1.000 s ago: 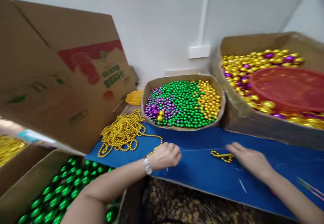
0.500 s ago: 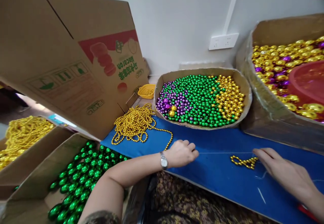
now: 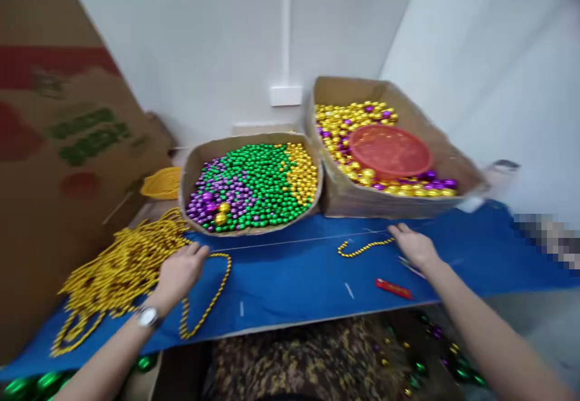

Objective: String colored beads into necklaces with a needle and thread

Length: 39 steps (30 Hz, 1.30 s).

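Observation:
A thin pale thread (image 3: 294, 242) is stretched across the blue table cover between my hands. My left hand (image 3: 183, 268), with a watch at the wrist, is closed on its left end, beside a heap of gold bead strands (image 3: 131, 262). A loop of gold beads (image 3: 217, 298) curves out from under that hand; whether the hand holds it too, I cannot tell. My right hand (image 3: 412, 245) pinches the thread's other end, and a short gold bead strand (image 3: 362, 250) trails left from its fingertips across the cover.
Behind the thread stands a box of small purple, green and gold beads (image 3: 258, 189). Right of it, a bigger box (image 3: 362, 205) holds larger beads and a red bowl (image 3: 392, 150). A red-handled tool (image 3: 393, 288) lies near my right forearm. A tall carton (image 3: 54, 208) rises at left.
My view has swung right. My hands are farther apart, with a longer stretch of thread between them, and my left hand is now beside the gold heap. The short strand lies more stretched out.

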Available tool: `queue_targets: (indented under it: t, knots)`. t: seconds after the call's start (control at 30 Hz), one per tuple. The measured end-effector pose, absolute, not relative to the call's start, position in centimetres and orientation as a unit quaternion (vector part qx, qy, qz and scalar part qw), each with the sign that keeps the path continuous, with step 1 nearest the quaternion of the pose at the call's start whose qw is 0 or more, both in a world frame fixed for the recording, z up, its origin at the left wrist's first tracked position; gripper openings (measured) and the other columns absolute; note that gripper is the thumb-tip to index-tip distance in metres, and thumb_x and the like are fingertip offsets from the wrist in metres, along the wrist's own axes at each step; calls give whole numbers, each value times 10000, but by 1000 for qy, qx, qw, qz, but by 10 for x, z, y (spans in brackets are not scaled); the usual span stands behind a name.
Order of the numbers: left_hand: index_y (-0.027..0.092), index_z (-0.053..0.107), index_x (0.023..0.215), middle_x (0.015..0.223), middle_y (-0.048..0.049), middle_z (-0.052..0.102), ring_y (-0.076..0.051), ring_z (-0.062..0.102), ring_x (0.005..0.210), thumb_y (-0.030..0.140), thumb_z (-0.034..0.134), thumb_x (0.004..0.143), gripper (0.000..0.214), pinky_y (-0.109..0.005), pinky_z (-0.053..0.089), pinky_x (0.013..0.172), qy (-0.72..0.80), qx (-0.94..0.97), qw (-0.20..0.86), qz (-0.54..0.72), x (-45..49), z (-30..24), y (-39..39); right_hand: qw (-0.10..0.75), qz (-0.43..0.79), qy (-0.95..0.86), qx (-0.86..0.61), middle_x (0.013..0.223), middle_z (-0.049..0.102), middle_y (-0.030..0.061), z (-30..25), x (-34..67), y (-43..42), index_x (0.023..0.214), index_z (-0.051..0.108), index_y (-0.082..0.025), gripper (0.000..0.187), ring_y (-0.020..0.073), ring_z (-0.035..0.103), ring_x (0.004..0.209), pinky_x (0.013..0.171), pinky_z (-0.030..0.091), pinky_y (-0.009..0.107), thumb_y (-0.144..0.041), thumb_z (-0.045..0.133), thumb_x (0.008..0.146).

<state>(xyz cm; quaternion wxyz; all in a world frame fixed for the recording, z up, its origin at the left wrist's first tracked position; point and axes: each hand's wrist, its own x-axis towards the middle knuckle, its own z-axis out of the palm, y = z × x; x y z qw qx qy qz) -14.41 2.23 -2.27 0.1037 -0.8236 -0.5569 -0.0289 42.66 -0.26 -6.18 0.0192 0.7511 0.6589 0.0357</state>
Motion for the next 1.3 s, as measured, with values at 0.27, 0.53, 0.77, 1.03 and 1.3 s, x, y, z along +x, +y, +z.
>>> queue_targets:
  t: [0.27,0.53,0.77,1.03,1.3]
  knots:
    - [228,587,861,826,-2,620,-147,617,698,406,375,923,284,-218,454,627,-502,-841,-76,-185,-105,-46,24,48,7,673,738,1072,629,2,-78,421,-62,1080,622,-295,226,139,603,944,817,472,254,-350,471,922]
    - [219,595,849,832,3,622,-148,621,744,400,424,913,257,-226,468,683,-479,-834,-127,-241,-91,-39,26,36,63,614,786,1052,652,147,-91,429,-96,1149,594,-203,362,271,592,950,773,477,401,-133,380,865]
    - [197,591,827,802,-12,607,-139,599,728,342,406,925,255,-234,468,675,-477,-828,-147,-254,-88,-27,18,-29,5,661,750,1051,650,151,-82,380,-65,1172,565,-164,409,235,651,882,737,505,366,-125,261,902]
    - [199,590,842,804,-20,604,-145,589,731,343,403,926,250,-246,461,677,-469,-831,-149,-258,-88,-20,17,-39,-81,779,620,1014,627,59,-73,242,-23,1125,590,-245,288,180,633,886,725,485,276,-381,414,942]
    - [198,590,880,860,-29,618,-143,598,759,322,398,935,236,-248,474,699,-462,-839,-110,-267,-92,-9,18,-14,-90,780,619,1003,618,43,-80,209,-5,1044,591,-156,245,152,609,845,740,509,342,-356,509,927]
